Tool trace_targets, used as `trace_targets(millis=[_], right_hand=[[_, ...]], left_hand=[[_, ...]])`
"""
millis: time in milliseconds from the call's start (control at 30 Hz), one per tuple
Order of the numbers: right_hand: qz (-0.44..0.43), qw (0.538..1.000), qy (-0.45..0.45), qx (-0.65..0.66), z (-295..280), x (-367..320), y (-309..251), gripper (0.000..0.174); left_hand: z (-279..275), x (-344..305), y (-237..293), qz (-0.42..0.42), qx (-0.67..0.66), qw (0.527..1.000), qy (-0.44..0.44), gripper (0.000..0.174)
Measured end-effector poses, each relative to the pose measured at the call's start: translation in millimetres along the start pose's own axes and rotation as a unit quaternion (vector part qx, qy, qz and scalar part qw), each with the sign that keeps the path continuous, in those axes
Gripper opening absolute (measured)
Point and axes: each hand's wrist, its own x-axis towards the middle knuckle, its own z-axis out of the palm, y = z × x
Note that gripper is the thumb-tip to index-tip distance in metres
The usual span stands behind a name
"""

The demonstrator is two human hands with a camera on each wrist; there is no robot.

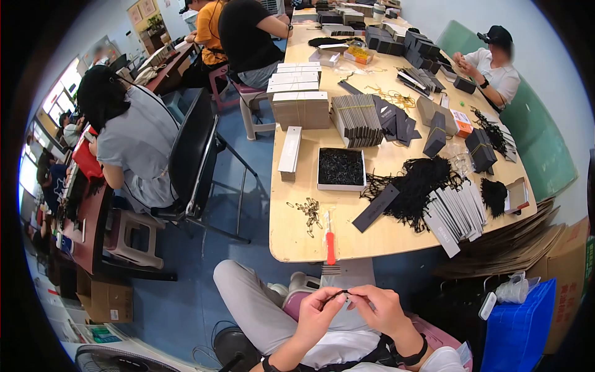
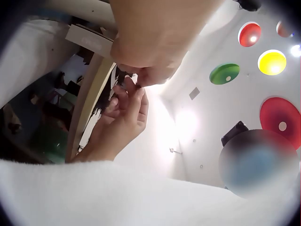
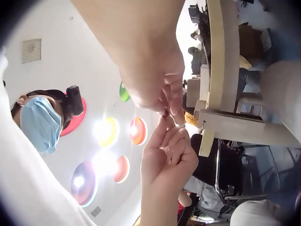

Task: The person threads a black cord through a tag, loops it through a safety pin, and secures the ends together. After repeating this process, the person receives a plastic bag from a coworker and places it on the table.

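Both hands meet over the lap, in front of the table edge. The left hand (image 1: 318, 315) pinches a small dark piece (image 1: 344, 292) between thumb and fingers. From the other side, the right hand (image 1: 379, 312) has its thumb and fingertips on the same piece. In the right wrist view only a dark speck (image 3: 164, 114) of it shows where the fingertips come together; I cannot tell what kind of thing it is. On the table ahead lie a red-handled tool (image 1: 330, 248) and a scatter of small metal loops (image 1: 310, 215).
An open box of small black pieces (image 1: 341, 167) stands before a heap of black cords (image 1: 412, 192). Pale tags (image 1: 458, 214) fan out at the right; banded card stacks (image 1: 300, 110) stand behind. A pale strip (image 3: 244, 127) juts past the table edge. Other people sit around.
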Motion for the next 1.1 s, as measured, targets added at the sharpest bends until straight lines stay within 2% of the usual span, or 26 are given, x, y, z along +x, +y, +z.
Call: trace_targets(millis=[133, 200, 267, 333, 400, 467, 533, 600, 667, 700, 767, 800, 867, 933, 1000, 1067, 1100], right_hand=[[0.014, 0.999, 0.030, -0.015, 5, -1, 1, 0.013], [-0.052, 0.989, 0.045, -0.131, 6, 1, 0, 0.005], [-0.043, 0.990, 0.037, -0.130, 6, -1, 3, 0.004], [-0.035, 0.991, 0.027, -0.129, 6, -1, 4, 0.003], [0.078, 0.997, -0.022, -0.010, 3, -2, 2, 0.007], [0.104, 0.993, -0.047, 0.027, -3, 0, -2, 0.007], [0.129, 0.987, -0.073, 0.064, -8, 2, -5, 0.008], [0.224, 0.955, -0.132, 0.140, -13, 5, -5, 0.010], [0.225, 0.952, -0.152, 0.139, -16, 7, -4, 0.011], [0.226, 0.949, -0.172, 0.138, -16, 7, -3, 0.012], [0.224, 0.950, -0.185, 0.117, -17, 8, -4, 0.012], [0.222, 0.950, -0.197, 0.096, -17, 9, -4, 0.013], [0.224, 0.948, -0.207, 0.091, -18, 10, -2, 0.013], [0.226, 0.946, -0.217, 0.086, -18, 13, -2, 0.013], [0.271, 0.928, -0.230, 0.109, -19, 16, -6, 0.011], [0.254, 0.937, -0.224, 0.084, -17, 15, -6, 0.010], [0.237, 0.945, -0.218, 0.059, -16, 14, -7, 0.009]], left_hand=[[5, 2, -6, 0.057, 0.061, 0.995, 0.049, 0.009], [2, 2, -14, 0.073, 0.077, 0.993, 0.058, 0.008], [-3, 4, -20, 0.134, 0.191, 0.970, 0.065, 0.008], [-4, 3, -21, 0.142, 0.186, 0.970, 0.068, 0.009], [-5, 2, -19, 0.149, 0.181, 0.970, 0.071, 0.009], [-8, 2, -16, 0.147, 0.190, 0.970, 0.027, 0.011], [-10, 2, -16, 0.160, 0.203, 0.966, 0.018, 0.012], [-12, 1, -15, 0.174, 0.216, 0.961, 0.010, 0.012], [-14, 0, -13, 0.063, 0.124, 0.990, -0.022, 0.012], [-13, -1, -12, 0.062, 0.123, 0.990, -0.022, 0.012], [-11, -1, -9, 0.005, 0.068, 0.998, 0.002, 0.010], [-11, -1, -10, 0.005, 0.068, 0.998, 0.002, 0.010], [-12, -2, -12, 0.055, 0.146, 0.988, 0.008, 0.012], [-17, 0, -13, 0.055, 0.175, 0.983, -0.007, 0.011], [-20, 1, -10, 0.056, 0.204, 0.977, -0.023, 0.011], [-22, 5, -4, -0.086, 0.013, 0.994, -0.065, 0.011], [-25, 5, 0, -0.087, 0.011, 0.994, -0.064, 0.011]])
